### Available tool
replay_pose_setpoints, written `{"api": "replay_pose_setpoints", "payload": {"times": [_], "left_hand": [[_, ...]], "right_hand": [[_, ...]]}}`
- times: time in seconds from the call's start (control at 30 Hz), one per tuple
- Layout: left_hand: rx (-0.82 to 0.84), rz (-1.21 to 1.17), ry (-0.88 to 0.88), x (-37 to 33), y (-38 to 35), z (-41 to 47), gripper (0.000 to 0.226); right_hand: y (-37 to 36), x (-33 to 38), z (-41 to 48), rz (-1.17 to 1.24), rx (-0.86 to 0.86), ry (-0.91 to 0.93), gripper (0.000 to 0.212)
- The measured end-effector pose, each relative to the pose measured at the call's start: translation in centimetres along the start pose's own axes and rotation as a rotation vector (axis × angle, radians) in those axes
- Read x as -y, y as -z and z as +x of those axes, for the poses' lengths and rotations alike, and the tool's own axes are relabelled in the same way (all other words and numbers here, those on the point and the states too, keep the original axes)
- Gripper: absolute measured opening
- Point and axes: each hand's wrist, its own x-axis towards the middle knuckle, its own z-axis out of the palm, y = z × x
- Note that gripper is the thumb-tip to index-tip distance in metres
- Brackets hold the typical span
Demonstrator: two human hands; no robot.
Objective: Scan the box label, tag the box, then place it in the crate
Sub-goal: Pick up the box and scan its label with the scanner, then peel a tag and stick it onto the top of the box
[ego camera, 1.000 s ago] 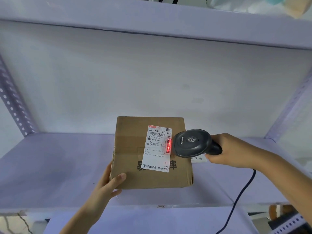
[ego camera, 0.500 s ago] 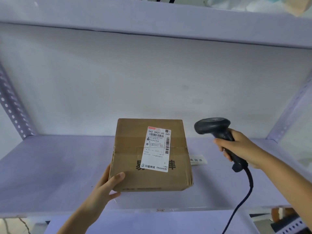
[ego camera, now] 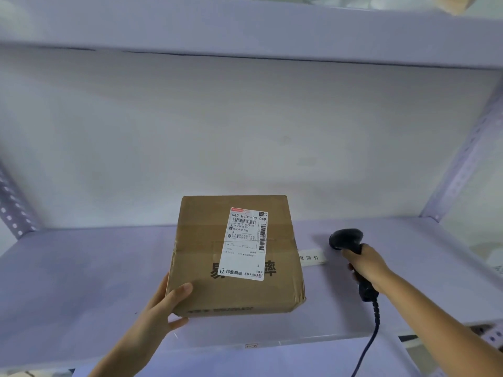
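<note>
Two hands at work, lower half of the frame. Left hand (ego camera: 163, 308) clamped on the near-left corner of the box (ego camera: 234, 257), thumb pressed on the top face, fingers hidden underneath. Box resting on the shelf (ego camera: 81, 281), centre frame, label (ego camera: 245, 243) face up with barcodes toward the upper and right edges of the sticker. Right hand (ego camera: 364, 265) wrapped tight around the grip of the scanner (ego camera: 347, 239), just right of the box and clear of it, scanner head tipped toward the back wall rather than at the label. Cable (ego camera: 373, 330) trailing down to the lower right edge. Small white tag (ego camera: 313, 257) lying flat on the shelf between box and scanner, touching neither as far as can be seen. Tag nearer the right hand, but that hand full; likely needs the scanner set down first. No crate anywhere in view. Nothing standing between tag and box; only snag the cable dragging across the shelf edge.
</note>
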Motion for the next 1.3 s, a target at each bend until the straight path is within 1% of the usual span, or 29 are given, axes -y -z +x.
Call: {"api": "replay_pose_setpoints", "payload": {"times": [0.3, 0.37, 0.43, 0.47, 0.5, 0.53, 0.57, 0.6, 0.63, 0.67, 0.7, 0.73, 0.77, 0.83, 0.9, 0.97, 1.03, 1.17, 1.23, 1.3], "left_hand": [[-0.008, -0.009, 0.013, -0.3, -0.3, 0.0, 0.091], [-0.009, -0.008, 0.025, -0.4, -0.3, 0.1, 0.094], [-0.004, -0.01, 0.043, -0.7, -0.4, 0.2, 0.096], [-0.004, -0.01, 0.053, -0.8, -0.4, 0.2, 0.096], [-0.004, -0.01, 0.062, -0.9, -0.5, 0.2, 0.096], [0.0, -0.004, 0.068, -1.0, -0.6, 0.2, 0.097], [0.0, 0.0, 0.072, -1.2, -0.7, 0.2, 0.097], [-0.003, 0.005, 0.075, -1.3, -0.8, 0.2, 0.095], [-0.008, 0.008, 0.081, -1.4, -1.0, 0.2, 0.092], [-0.018, 0.009, 0.087, -1.5, -1.2, 0.2, 0.087], [-0.029, 0.007, 0.096, -1.6, -1.4, 0.2, 0.083], [-0.037, 0.007, 0.108, -1.7, -1.6, 0.2, 0.078], [-0.045, 0.006, 0.121, -1.8, -1.8, 0.2, 0.075], [-0.061, 0.005, 0.137, -1.8, -2.0, 0.2, 0.067], [-0.067, 0.005, 0.151, -1.8, -2.0, 0.1, 0.061], [-0.073, 0.009, 0.171, -1.8, -2.0, 0.1, 0.059], [-0.08, 0.007, 0.189, -2.0, -2.1, -0.1, 0.061], [-0.09, 0.003, 0.199, -2.3, -2.3, -0.4, 0.061], [-0.098, -0.004, 0.194, -2.3, -2.4, -0.4, 0.053], [-0.104, -0.01, 0.208, -2.4, -2.5, -0.4, 0.05]], "right_hand": [[-0.1, -0.5, 0.5, -0.076, -0.014, -0.015, 0.028], [0.1, -0.3, 0.5, -0.123, 0.0, -0.03, 0.039], [0.3, 0.1, 0.3, -0.157, -0.002, -0.052, 0.062], [0.4, 0.2, 0.0, -0.187, -0.073, -0.032, 0.073], [0.4, 0.1, -0.2, -0.236, -0.215, 0.048, 0.078], [0.2, -0.1, -0.6, -0.29, -0.377, 0.203, 0.074], [-0.1, -0.2, -1.1, -0.34, -0.502, 0.411, 0.063], [-0.7, -0.3, -1.5, -0.377, -0.541, 0.616, 0.05], [-1.5, -0.4, -1.7, -0.422, -0.492, 0.773, 0.039], [-2.3, -0.5, -1.7, -0.488, -0.381, 0.867, 0.032], [-3.2, -0.6, -1.5, -0.561, -0.251, 0.895, 0.029], [-4.0, -0.4, -1.6, -0.618, -0.131, 0.847, 0.03], [-4.8, -0.3, -1.5, -0.666, -0.052, 0.793, 0.034], [-5.6, 0.1, -1.1, -0.735, 0.032, 0.696, 0.04], [-5.9, 0.3, -0.8, -0.768, 0.064, 0.645, 0.041], [-5.9, 0.3, -0.7, -0.712, 0.082, 0.597, 0.034], [-5.9, 0.1, -0.5, -0.693, 0.084, 0.615, 0.027], [-5.8, 0.1, -0.2, -0.831, 0.077, 0.641, 0.031], [-5.7, 0.2, 0.0, -0.933, 0.077, 0.665, 0.032], [-5.6, 0.2, 0.2, -0.959, 0.087, 0.676, 0.031]]}}
